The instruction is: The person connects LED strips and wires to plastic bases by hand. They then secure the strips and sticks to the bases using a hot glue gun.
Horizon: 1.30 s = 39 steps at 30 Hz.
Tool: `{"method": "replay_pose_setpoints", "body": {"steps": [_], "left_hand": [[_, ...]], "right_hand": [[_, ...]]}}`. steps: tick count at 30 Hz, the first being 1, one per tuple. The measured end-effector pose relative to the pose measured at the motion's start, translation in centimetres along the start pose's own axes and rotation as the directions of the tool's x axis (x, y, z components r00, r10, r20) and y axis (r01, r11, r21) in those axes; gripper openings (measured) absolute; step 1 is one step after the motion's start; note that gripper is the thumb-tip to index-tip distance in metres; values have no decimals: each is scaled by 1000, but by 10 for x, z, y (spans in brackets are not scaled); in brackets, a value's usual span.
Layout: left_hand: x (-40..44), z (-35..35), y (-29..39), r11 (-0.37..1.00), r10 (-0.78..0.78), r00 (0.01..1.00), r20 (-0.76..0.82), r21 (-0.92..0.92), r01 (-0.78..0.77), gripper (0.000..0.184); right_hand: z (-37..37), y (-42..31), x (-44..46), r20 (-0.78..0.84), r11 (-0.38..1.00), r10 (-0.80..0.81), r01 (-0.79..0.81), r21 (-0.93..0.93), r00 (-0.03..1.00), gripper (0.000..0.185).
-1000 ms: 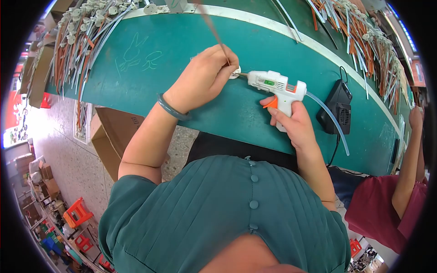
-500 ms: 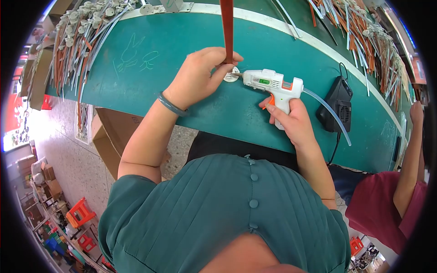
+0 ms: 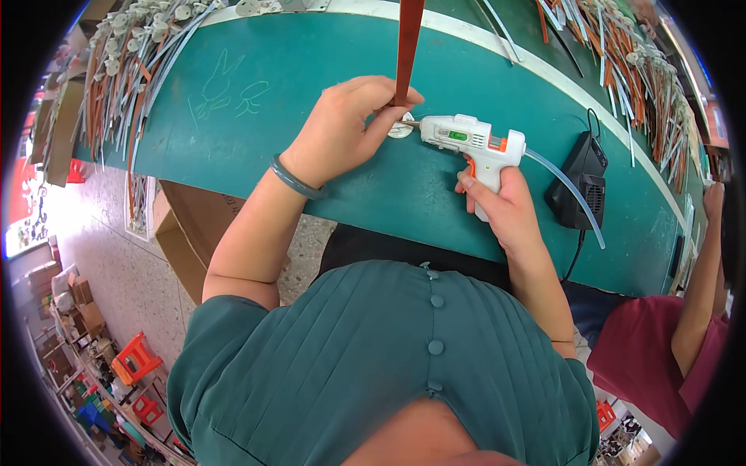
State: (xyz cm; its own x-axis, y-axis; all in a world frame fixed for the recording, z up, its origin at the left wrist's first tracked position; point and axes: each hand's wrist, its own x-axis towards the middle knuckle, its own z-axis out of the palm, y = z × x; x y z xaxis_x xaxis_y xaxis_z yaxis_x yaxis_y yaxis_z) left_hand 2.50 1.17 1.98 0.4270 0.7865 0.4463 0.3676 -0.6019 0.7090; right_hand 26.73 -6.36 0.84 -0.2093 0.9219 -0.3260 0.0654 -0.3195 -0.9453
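My left hand point(image 3: 353, 124) pinches the lower end of an upright brown strip point(image 3: 409, 50) between thumb and fingers. Below that end, a small white disc point(image 3: 402, 128) lies on the green tabletop, partly hidden by my fingers. My right hand point(image 3: 505, 206) is wrapped around the handle of a white glue gun point(image 3: 466, 138), with fingers at its orange trigger. The gun's metal nozzle points left and meets the disc close to the strip's foot. A clear glue stick point(image 3: 571, 190) curves out of the back of the gun.
Right of the gun stands a black charger-like device point(image 3: 579, 182) with a cord. Bundles of strips with white discs point(image 3: 144, 74) lie at the left, and more strips point(image 3: 641, 85) at the right. A co-worker's maroon sleeve point(image 3: 641, 349) shows at the right. An open cardboard box point(image 3: 194, 233) sits below the table edge.
The brown strip's top has shifted slightly right in view. Hands, glue gun and disc appear a little further right, with both holds unchanged.
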Motion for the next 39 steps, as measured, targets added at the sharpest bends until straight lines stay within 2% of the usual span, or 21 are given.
{"method": "replay_pose_setpoints", "body": {"steps": [6, 9, 12, 18, 20, 21, 22, 23, 24, 25, 26, 29, 30, 33, 37, 39], "left_hand": [[0, 0, 1, 1000, -6, 1000, 5, 5, 6, 15], [-1, 0, 0, 1000, -1, 1000, -4, 11, 1, 15], [0, 0, 1, 1000, 7, 1000, -11, 14, -6, 14], [-1, 1, 3, 1000, 9, 1000, -22, 29, -9, 14], [1, -2, 4, 997, 49, 999, -15, 64, -48, 14], [2, -1, 5, 996, 25, 999, -20, 87, -23, 14], [1, 1, 7, 995, 18, 1000, -25, 98, -16, 15], [1, 2, 11, 997, -1, 999, -37, 78, 4, 15], [0, 2, 9, 997, -22, 999, -45, 76, 26, 13], [2, 3, 13, 998, -48, 998, -50, 42, 50, 13], [3, 4, 16, 995, -93, 994, -51, 21, 94, 13], [8, -1, 16, 974, -213, 977, -28, -90, 210, 12], [10, -2, 15, 969, -220, 974, -47, -128, 213, 12], [27, -13, 12, 988, -139, 982, -129, -90, 128, 12], [70, -18, 6, 995, 25, 984, -176, 100, -7, 14], [94, -10, -3, 980, 117, 969, -216, 180, -78, 18]], "right_hand": [[0, -1, -1, -19, 1000, 17, -17, 4, 1000, 28], [4, 0, -1, -78, 999, -38, 40, 31, 996, 23], [-1, 1, -2, -36, 1000, 16, -15, 5, 999, 28], [0, 4, -1, -30, 1000, -20, 20, -21, 999, 30], [4, 10, -1, -48, 986, -95, 87, -141, 994, 26], [1, 21, -2, -20, 946, -195, 182, -270, 981, 22], [6, 16, -5, -43, 897, -328, 297, -326, 944, 19], [3, 17, -11, 22, 893, -293, 281, -352, 956, 23], [7, 10, -17, 41, 846, -401, 387, -366, 915, 23], [2, 13, -21, 72, 923, -306, 314, -222, 949, 25], [-4, 16, -23, 91, 926, -340, 350, -143, 936, 29], [-29, 9, -41, 28, 953, -196, 184, 239, 980, 33], [-37, 14, -46, -8, 933, -268, 262, 249, 963, 36], [-51, 19, -60, -78, 906, -338, 347, 241, 938, 41], [-56, 35, -59, -101, 889, -338, 352, 292, 936, 47], [-55, 31, -56, -106, 882, -327, 343, 322, 939, 42]]}}
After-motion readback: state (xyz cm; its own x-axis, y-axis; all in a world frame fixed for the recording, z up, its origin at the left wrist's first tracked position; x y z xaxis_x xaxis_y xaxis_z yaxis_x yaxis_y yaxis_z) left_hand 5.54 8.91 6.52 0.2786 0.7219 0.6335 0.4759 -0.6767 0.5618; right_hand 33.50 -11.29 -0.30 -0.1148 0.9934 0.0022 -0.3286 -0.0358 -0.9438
